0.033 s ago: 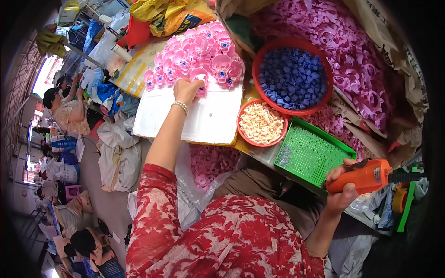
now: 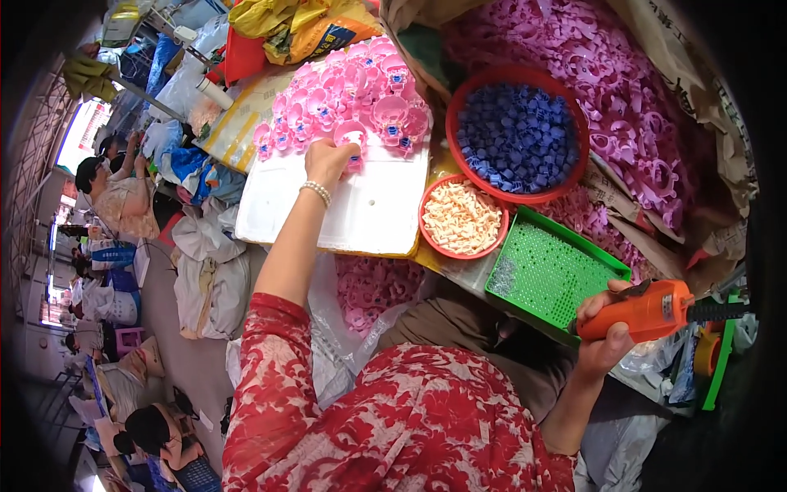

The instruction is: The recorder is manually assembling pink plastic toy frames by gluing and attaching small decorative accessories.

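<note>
My left hand (image 2: 328, 160) is stretched out over a white foam board (image 2: 361, 213), with a bead bracelet on its wrist. Its fingers pinch a pink plastic piece (image 2: 354, 136) at the near edge of a heap of assembled pink pieces with blue centres (image 2: 361, 90) lying on the board's far end. My right hand (image 2: 605, 332) is low at the right, beside a green perforated tray (image 2: 557, 271). It grips an orange powered screwdriver (image 2: 652, 310) held level, its dark tip pointing right.
A large red basin (image 2: 452, 123) holds blue plastic bits. A smaller red bowl (image 2: 426, 230) holds cream ones. Loose pink parts (image 2: 631, 98) fill a lined box at the back right. More pink parts (image 2: 373, 287) sit in a bag below. Other people (image 2: 115, 193) sit at the left.
</note>
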`<state>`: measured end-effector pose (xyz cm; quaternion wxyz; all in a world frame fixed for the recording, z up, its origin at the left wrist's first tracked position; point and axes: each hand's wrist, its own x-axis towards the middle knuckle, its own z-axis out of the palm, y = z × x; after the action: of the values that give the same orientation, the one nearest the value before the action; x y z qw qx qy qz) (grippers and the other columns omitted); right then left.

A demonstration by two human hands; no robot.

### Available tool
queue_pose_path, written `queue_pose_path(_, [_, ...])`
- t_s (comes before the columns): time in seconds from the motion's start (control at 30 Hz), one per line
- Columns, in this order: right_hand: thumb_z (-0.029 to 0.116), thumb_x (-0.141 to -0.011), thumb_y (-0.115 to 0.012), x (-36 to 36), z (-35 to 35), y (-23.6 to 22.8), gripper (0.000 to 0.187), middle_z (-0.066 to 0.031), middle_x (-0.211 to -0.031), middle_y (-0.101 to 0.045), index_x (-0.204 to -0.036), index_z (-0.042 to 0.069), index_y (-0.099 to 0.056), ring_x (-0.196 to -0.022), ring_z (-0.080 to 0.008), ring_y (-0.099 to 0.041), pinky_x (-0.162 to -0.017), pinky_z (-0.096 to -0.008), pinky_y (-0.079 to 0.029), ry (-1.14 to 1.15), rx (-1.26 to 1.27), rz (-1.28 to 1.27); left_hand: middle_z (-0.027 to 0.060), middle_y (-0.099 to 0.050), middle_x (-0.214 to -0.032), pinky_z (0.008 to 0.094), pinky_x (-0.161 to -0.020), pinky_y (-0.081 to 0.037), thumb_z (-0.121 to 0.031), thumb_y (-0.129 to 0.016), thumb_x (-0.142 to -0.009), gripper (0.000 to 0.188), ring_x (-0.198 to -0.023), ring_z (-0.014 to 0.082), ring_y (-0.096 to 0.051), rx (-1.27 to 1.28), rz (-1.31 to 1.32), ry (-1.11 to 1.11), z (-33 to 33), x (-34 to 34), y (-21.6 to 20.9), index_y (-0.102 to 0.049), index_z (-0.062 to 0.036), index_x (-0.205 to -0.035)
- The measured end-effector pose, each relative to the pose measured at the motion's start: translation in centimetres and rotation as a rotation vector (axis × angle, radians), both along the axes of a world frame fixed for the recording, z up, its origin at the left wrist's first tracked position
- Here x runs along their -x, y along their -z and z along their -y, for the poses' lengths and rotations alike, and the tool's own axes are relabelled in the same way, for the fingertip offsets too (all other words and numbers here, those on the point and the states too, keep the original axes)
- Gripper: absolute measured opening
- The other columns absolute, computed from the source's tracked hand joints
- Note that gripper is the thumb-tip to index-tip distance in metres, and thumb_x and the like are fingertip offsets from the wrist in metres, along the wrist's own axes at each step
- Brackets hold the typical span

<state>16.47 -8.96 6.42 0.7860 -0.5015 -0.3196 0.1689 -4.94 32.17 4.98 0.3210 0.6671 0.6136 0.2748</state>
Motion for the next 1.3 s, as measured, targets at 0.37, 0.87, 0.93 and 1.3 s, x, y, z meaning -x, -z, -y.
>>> queue_pose_path(0.37, [0.053,-0.081,-0.058,0.4,-0.9,0.5,0.066,-0.0066,-0.073,-0.049,-0.115,-0.002,-0.043,-0.057,-0.0133,-0.045,-0.05,-0.0246,-0.038,-0.027,0.014,-0.011,0.0101,-0.062,-0.075,0.0324,-0.063,-0.049,-0.018,-0.071,-0.067,0.025,-0.067,0.0199,-0.061,-0.514,-0.188,0.395,3.0,0.6,1.2,-0.056,-0.0039,-0.081])
queue_pose_path(0.87, [0.052,-0.079,-0.061,0.2,1.0,0.4,0.068,-0.0065,-0.076,-0.049,-0.116,-0.002,-0.042,-0.062,-0.0142,-0.047,-0.055,-0.0258,-0.04,0.014,0.012,-0.033,0.0034,-0.062,-0.082,0.0247,-0.063,-0.047,-0.008,-0.067,-0.071,0.037,-0.068,0.0122,-0.057,-0.62,-0.089,0.641,3.1,-0.3,2.4,-0.057,-0.0021,-0.106])
queue_pose_path(0.93, [0.053,-0.078,-0.062,-0.3,0.7,0.1,0.071,-0.007,-0.076,-0.05,-0.117,-0.002,-0.041,-0.064,-0.0145,-0.047,-0.056,-0.0268,-0.041,0.029,0.037,-0.047,0.0015,-0.06,-0.082,0.0248,-0.063,-0.045,-0.009,-0.065,-0.072,0.035,-0.069,0.01,-0.054,-0.38,-0.14,0.589,3.6,-0.3,1.6,-0.058,-0.0031,-0.106])
queue_pose_path(1.3, [0.06,-0.077,-0.058,-2.9,-0.6,-2.0,0.074,-0.0094,-0.068,-0.051,-0.109,-0.006,-0.046,-0.055,-0.0166,-0.049,-0.049,-0.0269,-0.041,0.208,0.129,0.14,0.0123,-0.061,-0.093,0.0246,-0.057,-0.051,-0.008,-0.058,-0.075,0.04,-0.072,0.0184,-0.063,0.525,0.738,0.585,12.6,-0.6,-1.0,-0.049,0.0031,-0.112])
